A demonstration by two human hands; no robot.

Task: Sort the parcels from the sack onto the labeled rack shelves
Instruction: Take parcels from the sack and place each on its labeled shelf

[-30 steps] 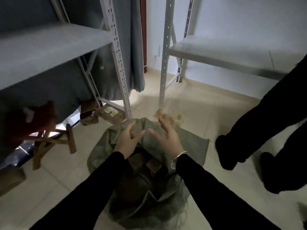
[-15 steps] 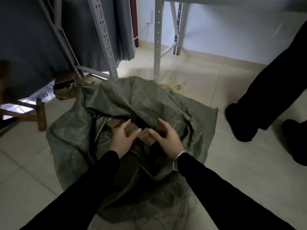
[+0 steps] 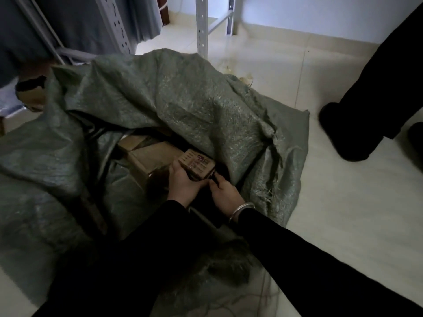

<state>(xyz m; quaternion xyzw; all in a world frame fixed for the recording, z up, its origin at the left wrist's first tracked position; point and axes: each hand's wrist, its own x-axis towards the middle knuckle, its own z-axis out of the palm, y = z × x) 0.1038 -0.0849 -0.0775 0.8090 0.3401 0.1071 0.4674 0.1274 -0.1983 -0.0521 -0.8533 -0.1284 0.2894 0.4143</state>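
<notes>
The left grip (image 3: pixel 183 183) is clenched round the near left side of a small printed parcel (image 3: pixel 197 164), thumb on top. The right grip (image 3: pixel 225 191) pinches the parcel's near right corner. Between them the parcel sits tilted in the sack's mouth, not yet clear of it. I take the two-handed hold as a way to work it free of the cloth folded over just beyond. A silver bangle (image 3: pixel 241 210) rings the right wrist.

Just left of the grips lie larger brown parcels (image 3: pixel 148 157), still inside. The green woven sack (image 3: pixel 183 99) sprawls on the tiled floor (image 3: pixel 343 225), its upper flap draped beyond the grips. Farther off stands a rack post (image 3: pixel 201 26), and well to the right is another person's dark shoe (image 3: pixel 343 133).

Half a second ago both grips lay spread over the parcels, fingers straight and apart. Now they have closed on this one.
</notes>
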